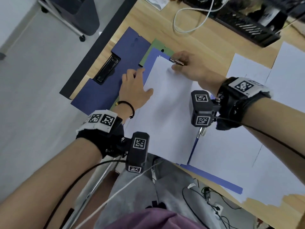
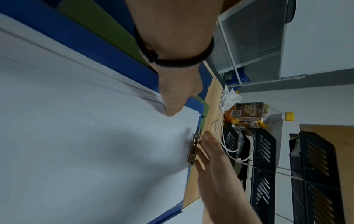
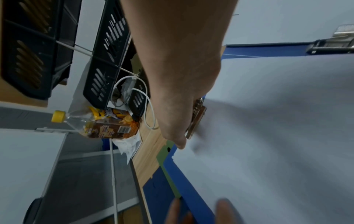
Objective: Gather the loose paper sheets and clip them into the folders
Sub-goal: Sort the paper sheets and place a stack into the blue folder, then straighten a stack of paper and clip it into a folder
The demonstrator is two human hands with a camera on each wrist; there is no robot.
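Note:
A stack of white paper sheets [image 1: 165, 104] [image 2: 86, 144] [image 3: 277, 136] lies on an open blue folder [image 1: 149, 63] [image 2: 95, 50] [image 3: 191, 189] in the middle of the wooden desk. My right hand [image 1: 184, 66] [image 2: 210, 159] [image 3: 182, 91] pinches the folder's metal clip [image 1: 177, 61] [image 2: 193, 148] [image 3: 197, 119] at the stack's far edge. The thumb lies on the paper below the clip. My left hand [image 1: 135, 90] [image 2: 172, 103] rests flat at the stack's left edge, thumb on the paper, fingers spread over the folder.
A second blue folder [image 1: 105, 93] with a black clip [image 1: 107, 68] lies left, a green folder [image 1: 158, 45] under it. Another folder [image 1: 214, 177] holding papers lies near right. Loose sheets [image 1: 247, 70] lie far right. Black trays [image 1: 244, 19], a white cable [image 1: 189, 22] and a bottle [image 2: 277, 117] stand behind.

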